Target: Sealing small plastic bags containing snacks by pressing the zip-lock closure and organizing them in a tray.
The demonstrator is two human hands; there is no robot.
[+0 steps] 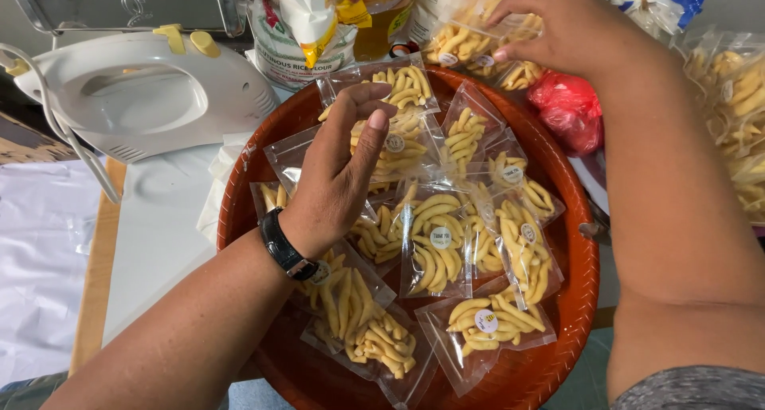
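Hands, two, bare. Left hand [339,175], black wristband, hovers over the orange basin [570,243], fingers loosely curled, holding nothing I can see. Basin: sealed clear packets of yellow snack sticks [434,247], stickered, overlapping. Right hand [558,23], farther off, pinches a filled packet [470,39] beyond the rim. I judge this a gathering step; next needs that packet laid among the rest. Rear tabletop: white hand mixer [143,91], flour bag [307,43].
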